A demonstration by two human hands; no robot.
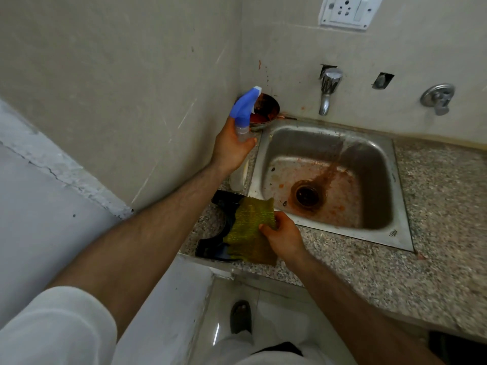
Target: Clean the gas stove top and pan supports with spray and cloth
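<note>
Blue-capped spray bottle [243,111] grasped in left hand [232,146] beyond the steel sink's [400,233] left rim, yellow-green cloth [250,230] pinched by right hand [282,233] at its near-left corner, over the bench [369,272].

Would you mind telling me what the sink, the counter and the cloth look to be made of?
The sink looks like stainless steel: dull grey sheen, with rusty brown stains near the drain. The counter seems to be polished speckled stone, perhaps granite. The cloth looks like a yellow-green woven or knitted fabric, going by its coarse texture.
</note>
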